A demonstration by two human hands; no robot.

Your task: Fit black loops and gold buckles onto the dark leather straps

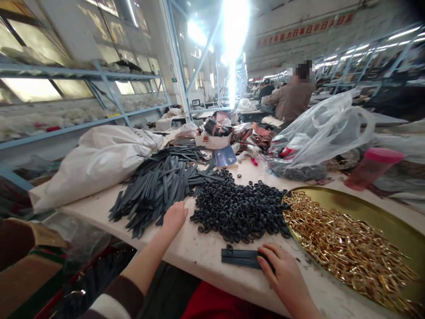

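Note:
My left hand [175, 218] is closed at the table's front edge, between a heap of flat dark strips [162, 181] and a mound of small dark loops [235, 206]. What its fingers hold, if anything, is hidden. Closer to me, my right hand [283, 268] has its fingers closed over the right end of a few dark strips [241, 258] lying flat on the table. One single loop [229, 249] rests at the left end of those strips. To the right of this hand is a round golden tray [318, 191] heaped with small gold metal pieces [352, 248].
A white sack [106, 155] lies at the left. Behind the piles are a blue booklet [226, 156], a white box [212, 141] and a clear plastic bag [322, 128]. A pink-lidded container [373, 168] stands at the right. Farther back, a person [292, 97] faces away.

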